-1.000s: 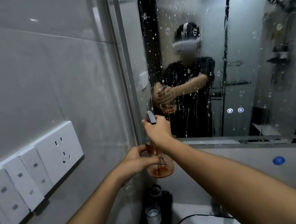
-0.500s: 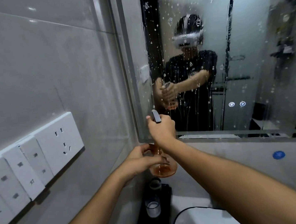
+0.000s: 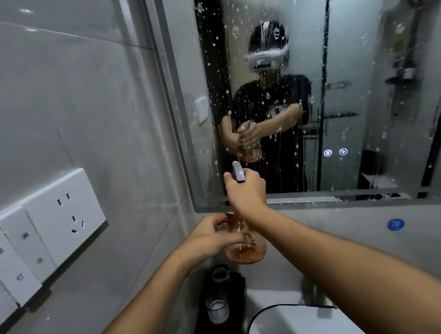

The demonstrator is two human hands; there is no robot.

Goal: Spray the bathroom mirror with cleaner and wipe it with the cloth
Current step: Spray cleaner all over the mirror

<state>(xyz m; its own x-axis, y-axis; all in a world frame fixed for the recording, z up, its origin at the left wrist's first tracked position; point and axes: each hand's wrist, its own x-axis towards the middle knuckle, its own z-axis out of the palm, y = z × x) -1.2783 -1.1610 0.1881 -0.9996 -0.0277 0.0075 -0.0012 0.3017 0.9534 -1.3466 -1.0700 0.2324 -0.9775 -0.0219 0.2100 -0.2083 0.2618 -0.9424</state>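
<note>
fingers [image 3: 240, 238] of both hands curled around a spray bottle [image 3: 245, 250] of orange liquid, mirror [image 3: 342, 80] droplet-speckled

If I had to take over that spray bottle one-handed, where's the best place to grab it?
Likely the narrow neck just under the grey spray head, coming from the near side, nozzle toward the mirror. The right hand already wraps there; the left hand only steadies the rounded amber spray bottle base, which looks wider and harder to close around.
</note>
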